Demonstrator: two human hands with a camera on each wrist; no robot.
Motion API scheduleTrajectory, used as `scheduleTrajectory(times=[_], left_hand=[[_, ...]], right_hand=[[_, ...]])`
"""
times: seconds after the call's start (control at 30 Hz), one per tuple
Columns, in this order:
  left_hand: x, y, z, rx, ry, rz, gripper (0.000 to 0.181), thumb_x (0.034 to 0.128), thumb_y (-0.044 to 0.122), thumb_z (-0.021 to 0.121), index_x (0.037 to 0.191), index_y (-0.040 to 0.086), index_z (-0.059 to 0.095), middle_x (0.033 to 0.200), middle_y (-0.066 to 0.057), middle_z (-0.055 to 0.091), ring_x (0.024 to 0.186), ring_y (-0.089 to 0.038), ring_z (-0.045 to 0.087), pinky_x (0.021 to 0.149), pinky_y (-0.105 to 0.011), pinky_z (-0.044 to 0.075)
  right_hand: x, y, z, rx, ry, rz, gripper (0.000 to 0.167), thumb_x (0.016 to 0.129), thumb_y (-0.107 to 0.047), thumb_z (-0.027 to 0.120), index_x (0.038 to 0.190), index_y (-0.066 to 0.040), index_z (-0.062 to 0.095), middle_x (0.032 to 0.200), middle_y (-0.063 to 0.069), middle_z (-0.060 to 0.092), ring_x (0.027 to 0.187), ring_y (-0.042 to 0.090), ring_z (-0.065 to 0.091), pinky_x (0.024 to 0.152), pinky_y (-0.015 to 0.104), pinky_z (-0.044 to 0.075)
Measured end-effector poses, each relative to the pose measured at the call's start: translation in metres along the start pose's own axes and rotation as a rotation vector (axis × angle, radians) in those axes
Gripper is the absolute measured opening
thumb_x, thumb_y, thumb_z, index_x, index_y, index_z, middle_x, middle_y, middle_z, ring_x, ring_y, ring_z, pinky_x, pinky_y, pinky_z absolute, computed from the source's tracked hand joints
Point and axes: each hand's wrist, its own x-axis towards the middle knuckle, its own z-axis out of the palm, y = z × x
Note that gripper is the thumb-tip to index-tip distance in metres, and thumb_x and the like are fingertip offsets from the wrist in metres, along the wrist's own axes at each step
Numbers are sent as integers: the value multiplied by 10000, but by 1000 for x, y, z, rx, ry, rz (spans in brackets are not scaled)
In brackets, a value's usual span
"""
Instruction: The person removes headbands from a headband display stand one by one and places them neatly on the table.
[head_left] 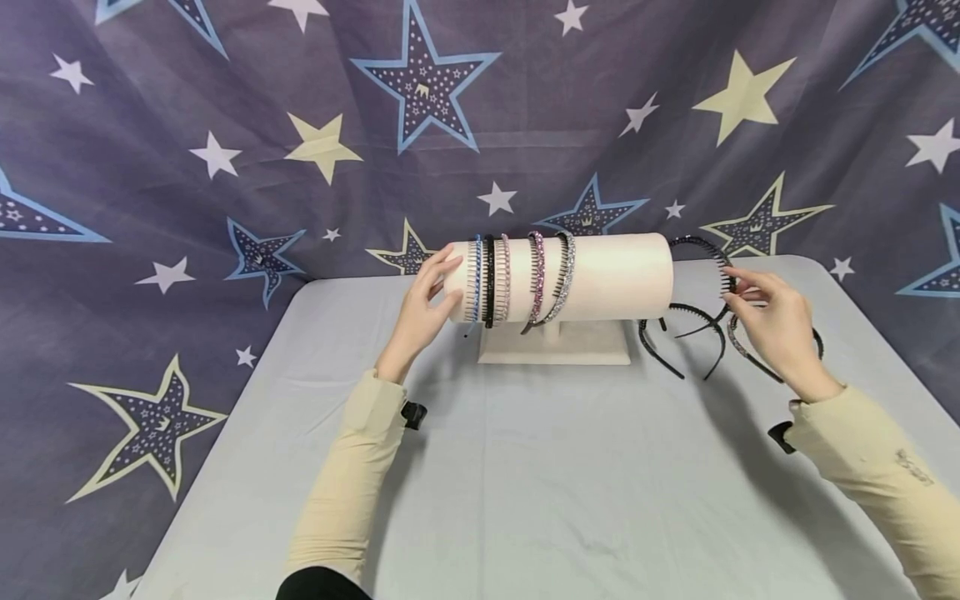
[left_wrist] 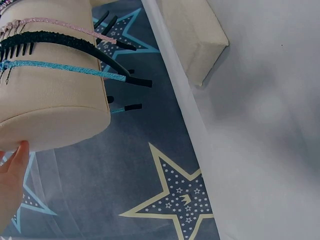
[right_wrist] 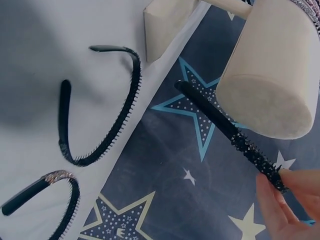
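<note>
A cream cylinder stand carries several headbands: blue, black, light pink, dark pink and silver. My left hand touches the cylinder's left end, fingers behind and thumb in front; in the left wrist view the fingertips rest at the end face. Beyond the right end, my right hand pinches a black beaded headband between thumb and fingers. The right wrist view shows this headband hanging beside the cylinder's end, not around it.
A black toothed headband lies on the grey-covered table right of the stand's base. Another with a sparkly section lies farther right, partly behind my right hand. A star-patterned cloth hangs behind the table.
</note>
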Motion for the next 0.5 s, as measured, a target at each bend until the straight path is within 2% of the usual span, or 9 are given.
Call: scheduleTrajectory(times=[0.13,0.4,0.5], left_hand=[[0,0,0,0,-5,-5,387,832,-45,515,1214,-79,461,1378,-194,310,1254,-309,308,1010,-396,335],[0,-1,0,-4,-6,0,390,832,-49,514,1217,-75,460,1379,-194,307,1253,-309,311,1009,-398,336],[0,-2,0,-5,-4,4,391,832,-52,511,1219,-69,462,1380,-192,308,1253,-305,311,1008,-397,337]], right_hand=[[-2,3,-5,-1,-7,2,296,757,58,609,1052,38,624,779,71,535,672,-220,432,630,-47,355],[-4,12,-15,27,-34,18,308,749,82,609,1057,65,608,743,-219,469,654,-232,445,616,-44,365],[-4,16,-20,33,-51,27,321,753,75,606,1074,63,597,741,-276,465,657,-239,449,612,-42,369]])
